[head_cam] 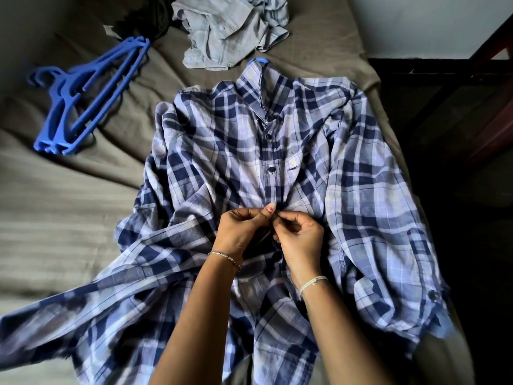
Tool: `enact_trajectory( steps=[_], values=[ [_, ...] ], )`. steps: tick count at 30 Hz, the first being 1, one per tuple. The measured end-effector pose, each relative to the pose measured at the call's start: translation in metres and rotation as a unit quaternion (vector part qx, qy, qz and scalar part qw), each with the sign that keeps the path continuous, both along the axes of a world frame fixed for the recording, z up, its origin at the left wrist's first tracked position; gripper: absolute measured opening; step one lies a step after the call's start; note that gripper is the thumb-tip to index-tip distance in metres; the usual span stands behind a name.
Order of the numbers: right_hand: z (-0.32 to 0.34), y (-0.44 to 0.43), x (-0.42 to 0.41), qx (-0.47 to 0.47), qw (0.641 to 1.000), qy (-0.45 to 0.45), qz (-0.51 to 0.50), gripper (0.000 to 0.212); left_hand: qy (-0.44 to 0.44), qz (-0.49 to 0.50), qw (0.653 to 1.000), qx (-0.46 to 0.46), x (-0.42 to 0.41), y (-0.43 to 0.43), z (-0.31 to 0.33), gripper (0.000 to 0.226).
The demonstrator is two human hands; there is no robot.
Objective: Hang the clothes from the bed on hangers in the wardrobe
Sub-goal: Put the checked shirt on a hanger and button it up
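Two hands meet at the middle of the plaid shirt, which lies front up on the bed with its collar toward the far end. The left hand pinches the cloth of the button strip between its thumb and curled fingers. The right hand, touching it, pinches the opposite edge in the same way. What sits between the fingertips is hidden, so I cannot tell whether a button is there. Above the hands the strip is closed, with two dark buttons showing. The hook of a blue hanger pokes out of the collar, and the rest of it is covered by the shirt. One sleeve spreads toward the near left, blurred, and the other runs along the right edge of the bed. A stack of blue hangers lies on the sheet to the left, well apart from the plaid shirt. A crumpled grey shirt sits at the far end, its hem just beside the hook. A black garment lies next to it, near the hangers' top. Each wrist wears a thin bracelet. Right of the bed are a dark floor and a dark wooden frame.
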State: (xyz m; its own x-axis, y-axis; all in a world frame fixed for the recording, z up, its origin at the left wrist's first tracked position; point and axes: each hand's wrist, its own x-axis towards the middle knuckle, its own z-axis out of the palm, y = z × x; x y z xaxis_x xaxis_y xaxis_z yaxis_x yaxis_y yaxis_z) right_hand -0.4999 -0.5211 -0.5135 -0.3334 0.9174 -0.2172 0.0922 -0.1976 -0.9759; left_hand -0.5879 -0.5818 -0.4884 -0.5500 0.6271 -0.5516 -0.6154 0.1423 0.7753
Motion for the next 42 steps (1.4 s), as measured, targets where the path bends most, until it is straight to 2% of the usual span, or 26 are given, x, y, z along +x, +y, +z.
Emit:
enact_trajectory(
  steps=[4,8,13,21,27,30,32,35,37,42],
  values=[
    [-0.006,0.0,0.0,0.015,1.0,-0.019,0.006,0.031,0.029,0.005,0.999,-0.013,0.003,0.001,-0.005,0.01],
    [-0.006,-0.001,-0.001,0.016,1.0,-0.007,0.01,0.026,-0.007,0.035,0.999,-0.025,0.003,0.004,-0.006,0.015],
    [-0.001,-0.002,0.001,0.026,1.0,-0.004,0.009,0.02,0.008,0.064,0.998,-0.005,0.006,0.006,-0.009,0.013],
    [0.013,0.007,0.001,-0.062,0.997,-0.003,0.055,0.014,0.032,0.078,0.996,0.008,0.007,0.008,-0.012,0.015],
    [0.017,0.014,0.0,-0.115,0.99,-0.005,0.081,0.01,0.131,0.069,0.988,-0.053,0.007,0.012,-0.02,0.016],
    [0.013,0.019,-0.005,-0.069,0.993,-0.045,0.085,0.013,0.214,0.065,0.969,-0.108,0.005,0.014,-0.024,0.019],
    [0.01,0.024,-0.011,-0.009,0.995,-0.072,0.074,0.015,0.288,0.063,0.944,-0.151,0.003,0.016,-0.018,0.021],
    [0.009,0.037,-0.022,0.072,0.994,-0.074,0.046,0.025,0.368,0.069,0.912,-0.168,-0.008,0.024,-0.003,0.029],
    [0.014,0.049,-0.031,0.115,0.99,-0.073,0.028,0.031,0.388,0.082,0.904,-0.159,-0.021,0.035,0.008,0.028],
    [0.027,0.091,-0.059,0.189,0.975,-0.113,0.041,0.027,0.403,0.088,0.9,-0.141,-0.065,0.075,0.031,0.016]
  ],
)
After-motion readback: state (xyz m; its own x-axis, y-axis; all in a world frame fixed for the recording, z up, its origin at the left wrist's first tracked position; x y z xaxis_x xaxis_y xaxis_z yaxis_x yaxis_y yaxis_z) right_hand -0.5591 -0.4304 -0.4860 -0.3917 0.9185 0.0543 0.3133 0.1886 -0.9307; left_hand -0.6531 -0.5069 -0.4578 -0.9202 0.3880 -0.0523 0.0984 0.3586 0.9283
